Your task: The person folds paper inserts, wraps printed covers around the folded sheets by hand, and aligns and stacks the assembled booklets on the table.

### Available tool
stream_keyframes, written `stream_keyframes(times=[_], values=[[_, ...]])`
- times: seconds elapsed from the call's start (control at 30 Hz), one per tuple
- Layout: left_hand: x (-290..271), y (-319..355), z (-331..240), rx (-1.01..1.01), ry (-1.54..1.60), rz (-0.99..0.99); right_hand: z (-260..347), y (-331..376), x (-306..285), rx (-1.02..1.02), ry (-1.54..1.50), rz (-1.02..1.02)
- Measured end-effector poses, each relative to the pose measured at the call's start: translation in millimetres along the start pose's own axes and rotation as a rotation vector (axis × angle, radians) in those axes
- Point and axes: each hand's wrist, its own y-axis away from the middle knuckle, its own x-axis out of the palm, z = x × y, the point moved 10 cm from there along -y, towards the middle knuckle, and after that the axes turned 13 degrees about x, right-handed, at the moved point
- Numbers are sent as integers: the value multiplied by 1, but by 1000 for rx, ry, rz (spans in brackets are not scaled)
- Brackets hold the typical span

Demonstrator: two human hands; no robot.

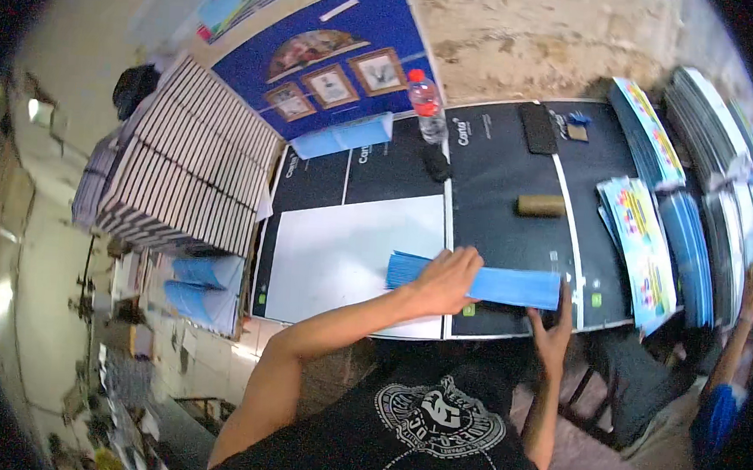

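So the biggest thing here is the dark work table [499, 199], covered with black mats that have white lines on them. Off its left end sits a huge block of stacked booklets [182, 167], striped along the edges. A big white sheet [349, 255] lies flat on the left part of the table. On the right side there are fanned piles of colourful printed covers [643, 243] and more stacks of blue and grey sheets [710, 143] past them.

Right at the near edge of the table, in the middle, is a long blue stack of paper [511, 286], lying flat and partly over the white sheet. The left hand [447, 278] rests on top of it, palm down, fingers curled together and pressing on the stack. The right hand [553, 332] is at the stack's right end, fingers pointing up and close together against its edge; can't tell if the thumb grips anything.

Smaller stuff further back: a clear water bottle [425, 104] with a red cap, a black flat pouch [538, 127], and a short brown cardboard roll [540, 205].
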Motion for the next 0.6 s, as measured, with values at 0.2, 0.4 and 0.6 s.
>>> stream_keyframes(times=[0.2, 0.4, 0.6], values=[[-2, 20, 4, 33, -11, -153, -28, 14, 8, 3, -237, -73], [-93, 88, 105, -543, 354, -518, -31, 8, 14, -100, 32, -345], [-205, 139, 259, -477, 751, -1617, -39, 2, 19, -59, 248, -384]])
